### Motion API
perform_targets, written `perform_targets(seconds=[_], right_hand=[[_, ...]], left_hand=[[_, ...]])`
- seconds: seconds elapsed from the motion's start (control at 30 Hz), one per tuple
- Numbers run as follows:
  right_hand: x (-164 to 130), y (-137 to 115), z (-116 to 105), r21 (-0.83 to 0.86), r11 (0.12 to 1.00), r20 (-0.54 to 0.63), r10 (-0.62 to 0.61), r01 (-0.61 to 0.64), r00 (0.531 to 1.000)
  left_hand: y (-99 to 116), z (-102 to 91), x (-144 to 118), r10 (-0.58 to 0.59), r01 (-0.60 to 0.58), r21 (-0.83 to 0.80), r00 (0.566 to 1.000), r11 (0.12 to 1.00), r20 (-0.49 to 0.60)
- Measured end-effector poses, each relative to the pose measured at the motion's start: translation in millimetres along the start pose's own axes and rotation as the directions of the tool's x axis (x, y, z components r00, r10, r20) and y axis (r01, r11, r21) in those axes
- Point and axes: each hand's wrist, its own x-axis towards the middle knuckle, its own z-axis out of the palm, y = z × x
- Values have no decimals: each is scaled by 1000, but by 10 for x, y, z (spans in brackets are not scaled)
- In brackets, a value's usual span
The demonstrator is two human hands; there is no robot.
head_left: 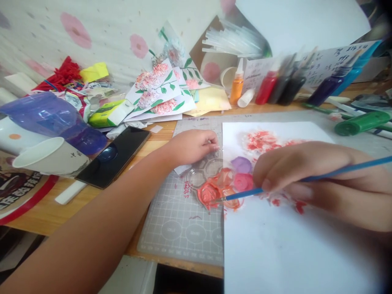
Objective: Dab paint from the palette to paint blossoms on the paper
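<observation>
While the far left of the wooden desk [45, 212] is crowded with a translucent purple plastic jug [52, 118] lying on its side, a white paper cup [50, 157] and a black smartphone [114, 157] lying flat, the work itself sits further right on a grey gridded cutting mat [180, 216]. The left hand [191, 145] reaches in across the mat with its fingers curled down onto the upper edge of a clear plastic paint palette [216, 181], pinning it in place. Several wells hold colour: orange-red, pink and pale purple; others near the fingers look bare. A thin blue-handled paintbrush [245, 194] has its tip in the orange-red well, so paint is being loaded just now.

Under and beside the palette lies a white sheet of paper [275, 245]. Judging by it, the painting is at an early stage: a dabbed red-pink cluster sits near its top and a few red flecks show lower down, while most of the sheet is bare. The right hand [318, 179] pinches the brush between closed fingertips, resting over the paper. Behind, a row of paint bottles [275, 85] leans along the desk's back.
</observation>
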Motion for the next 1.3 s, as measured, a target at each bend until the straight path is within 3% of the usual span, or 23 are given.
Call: perform_targets(seconds=[0.17, 0.33, 0.53, 0.63, 0.73, 0.87, 1.0, 1.1, 1.3], right_hand=[[-19, 66, -2, -37, 999, -3, 20, -21, 1000], [-52, 64, 29, -19, 995, -137, 93, -97, 986], [-18, 12, -28, -37, 998, 63, 43, -41, 997], [-21, 3, -34, -46, 986, -37, 159, -161, 987], [-8, -13, 58, 42, 962, -169, 273, -270, 947], [31, -40, 210, 79, 947, -214, 322, -312, 922], [-5, -24, 176, 38, 954, -172, 298, -296, 939], [-44, -2, 77, -2, 980, -86, 198, -199, 977], [6, -56, 56, -94, 982, -33, 161, -163, 986]], left_hand=[[-7, 4, 4, -17, 17, -5, 1000, 1000, 9], [-14, 2, 5, -12, 12, -23, 1000, 1000, 14], [-21, 9, 8, 8, -8, -13, 1000, 1000, 3], [-29, 12, 10, 20, -20, -3, 1000, 1000, -2], [-31, 15, 8, 29, -29, 21, 1000, 999, -10], [-17, 17, 2, 26, -25, 47, 1000, 999, -12], [2, 14, 1, 20, -20, 38, 1000, 999, -4], [3, 12, 4, 23, -23, 43, 1000, 999, -4], [2, 8, 2, 22, -22, 27, 1000, 999, -10]])
